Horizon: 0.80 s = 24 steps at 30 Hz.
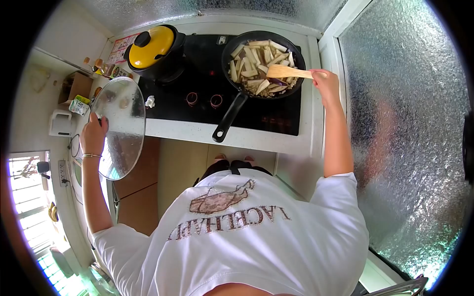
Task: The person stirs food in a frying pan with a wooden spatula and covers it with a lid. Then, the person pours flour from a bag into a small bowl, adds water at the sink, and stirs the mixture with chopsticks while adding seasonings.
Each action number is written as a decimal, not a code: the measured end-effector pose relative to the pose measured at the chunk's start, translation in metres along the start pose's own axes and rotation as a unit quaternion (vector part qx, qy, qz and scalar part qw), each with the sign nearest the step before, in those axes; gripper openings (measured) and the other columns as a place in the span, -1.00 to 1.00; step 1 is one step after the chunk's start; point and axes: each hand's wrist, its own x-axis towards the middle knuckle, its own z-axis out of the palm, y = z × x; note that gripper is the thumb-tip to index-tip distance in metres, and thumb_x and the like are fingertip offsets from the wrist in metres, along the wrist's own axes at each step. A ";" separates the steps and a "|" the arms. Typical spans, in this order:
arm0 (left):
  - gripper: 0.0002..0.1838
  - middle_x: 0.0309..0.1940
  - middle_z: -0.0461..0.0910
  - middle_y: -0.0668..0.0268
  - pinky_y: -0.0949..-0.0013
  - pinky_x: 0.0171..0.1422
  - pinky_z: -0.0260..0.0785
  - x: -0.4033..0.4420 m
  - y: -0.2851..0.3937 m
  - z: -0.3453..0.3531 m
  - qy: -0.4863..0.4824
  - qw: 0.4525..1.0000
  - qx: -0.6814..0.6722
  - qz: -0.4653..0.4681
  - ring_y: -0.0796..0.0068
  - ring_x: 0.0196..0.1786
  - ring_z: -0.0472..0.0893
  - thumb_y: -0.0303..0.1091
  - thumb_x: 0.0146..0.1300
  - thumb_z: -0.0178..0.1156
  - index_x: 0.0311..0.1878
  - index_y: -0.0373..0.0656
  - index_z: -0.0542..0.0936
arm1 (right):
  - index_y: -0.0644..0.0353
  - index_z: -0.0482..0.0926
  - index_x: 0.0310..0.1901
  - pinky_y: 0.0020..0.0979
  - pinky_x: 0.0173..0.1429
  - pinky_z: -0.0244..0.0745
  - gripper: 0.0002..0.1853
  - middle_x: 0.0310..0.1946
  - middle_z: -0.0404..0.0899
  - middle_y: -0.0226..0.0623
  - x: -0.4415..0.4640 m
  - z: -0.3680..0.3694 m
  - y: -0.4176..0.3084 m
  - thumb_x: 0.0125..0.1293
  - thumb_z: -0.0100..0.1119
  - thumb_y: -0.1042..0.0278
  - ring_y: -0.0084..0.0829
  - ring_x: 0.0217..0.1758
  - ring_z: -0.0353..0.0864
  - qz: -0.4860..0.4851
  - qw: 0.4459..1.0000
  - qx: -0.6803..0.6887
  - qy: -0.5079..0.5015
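My left hand (94,134) is closed round the knob of a glass lid (123,130), which it holds tilted on edge off the left front of the cooktop. On the right, my right hand (326,85) grips the handle of a wooden spatula (284,71). The spatula's blade lies over the food in a black frying pan (240,37). Pale cut strips that look like eggplant (249,61), with small minced bits among them, fill the pan. Its long handle (229,118) points toward the front edge of the counter.
A black pot with a yellow lid (154,47) stands at the back left of the black cooktop (197,64). Small bottles (101,66) and a cardboard box (76,88) are farther left. A crumpled white piece (150,101) lies near the lid. Textured glass (405,123) closes off the right side.
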 end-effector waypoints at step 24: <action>-0.68 -0.59 0.53 0.00 0.05 -0.42 0.42 0.001 -0.001 0.008 -0.003 1.000 0.001 0.006 -0.02 -0.48 0.56 -0.09 0.29 -0.08 -0.27 -0.21 0.33 | 0.28 0.63 -0.32 -0.62 -0.55 0.12 -0.83 -0.68 0.39 -0.48 -0.020 0.003 -0.036 0.13 0.15 0.38 -0.69 -0.64 0.26 -0.018 0.991 -0.120 -0.048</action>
